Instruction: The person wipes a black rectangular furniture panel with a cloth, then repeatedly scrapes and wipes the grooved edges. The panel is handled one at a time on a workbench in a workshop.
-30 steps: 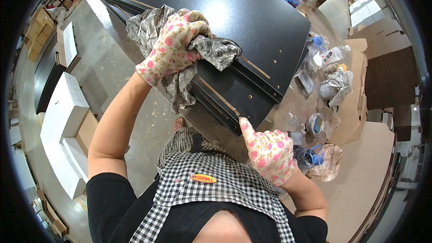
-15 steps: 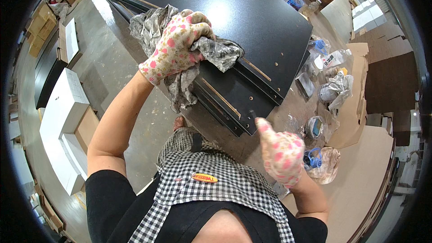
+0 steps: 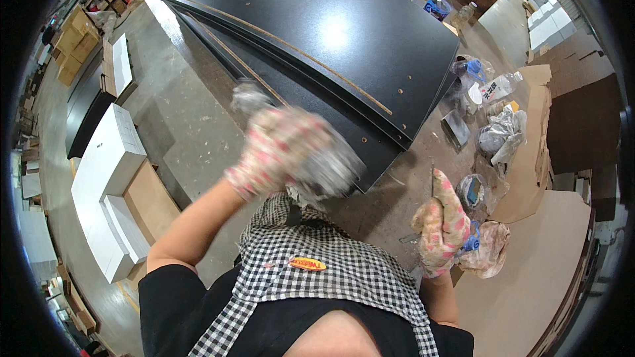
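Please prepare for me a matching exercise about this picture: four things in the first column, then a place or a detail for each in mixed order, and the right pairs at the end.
Column one
1. Crumpled grey cloth
2. Shiny black flat panels
3. Large white L-shaped stack
4. Black-and-white checked fabric apron

Column two
A. Carries a yellow oval patch
B. On the grey concrete floor, at the picture's left
C. Bunched in the flower-patterned gloved left hand
D. Dotted with small round holes

Right pairs: 1-C, 2-D, 3-B, 4-A
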`<action>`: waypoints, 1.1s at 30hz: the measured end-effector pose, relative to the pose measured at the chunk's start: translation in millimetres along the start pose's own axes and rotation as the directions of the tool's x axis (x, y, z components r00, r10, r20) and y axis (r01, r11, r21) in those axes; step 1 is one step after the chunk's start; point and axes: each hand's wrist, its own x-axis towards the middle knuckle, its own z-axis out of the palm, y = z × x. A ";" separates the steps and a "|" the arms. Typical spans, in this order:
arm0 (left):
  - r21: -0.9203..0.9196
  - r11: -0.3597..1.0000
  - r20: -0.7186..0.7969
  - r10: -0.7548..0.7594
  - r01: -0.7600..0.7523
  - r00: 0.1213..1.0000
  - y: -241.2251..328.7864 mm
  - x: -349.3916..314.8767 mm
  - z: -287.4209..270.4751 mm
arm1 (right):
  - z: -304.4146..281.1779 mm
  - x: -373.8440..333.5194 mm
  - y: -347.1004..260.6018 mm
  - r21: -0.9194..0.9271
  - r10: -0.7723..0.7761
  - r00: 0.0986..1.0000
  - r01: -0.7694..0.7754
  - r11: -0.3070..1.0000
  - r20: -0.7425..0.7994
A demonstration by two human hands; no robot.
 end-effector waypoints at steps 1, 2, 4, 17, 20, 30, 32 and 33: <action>-0.180 0.974 -0.121 -0.161 0.138 0.980 -16.8 -5.6 -7.0 | -1.8 0.0 -0.8 0.015 0.042 0.999 -0.042 0.999 -0.032; -0.283 0.902 -0.218 -0.392 0.327 0.894 -29.5 -15.8 -12.9 | -2.4 0.1 -1.6 0.066 0.056 0.996 -0.051 0.997 -0.077; 0.028 0.861 -0.334 -0.470 0.507 0.817 -34.6 -32.5 -13.3 | 1.1 0.5 -2.7 0.082 0.134 0.987 -0.127 0.989 -0.089; -0.952 0.067 0.170 -0.694 0.298 0.700 -8.3 3.0 -14.5 | 14.5 49.4 32.2 0.398 0.209 0.912 -0.055 0.916 -0.354; -0.030 0.994 0.276 0.110 -0.105 0.955 8.9 -3.8 1.2 | 18.6 57.7 24.1 0.412 0.123 0.957 -0.004 0.911 -0.264; -0.446 0.614 -0.179 -0.774 0.651 0.607 -51.6 -84.7 -0.3 | 26.6 64.3 14.9 0.181 -0.119 0.875 0.037 0.983 0.468; -0.694 0.540 -0.189 -0.775 0.476 0.603 -40.2 -84.8 6.2 | 30.3 69.0 17.9 0.138 -0.170 0.870 0.119 0.983 0.463; -0.626 0.602 -0.221 -0.747 0.496 0.627 -35.2 -82.1 7.0 | 30.5 70.6 18.5 0.098 -0.131 0.854 0.095 0.991 0.503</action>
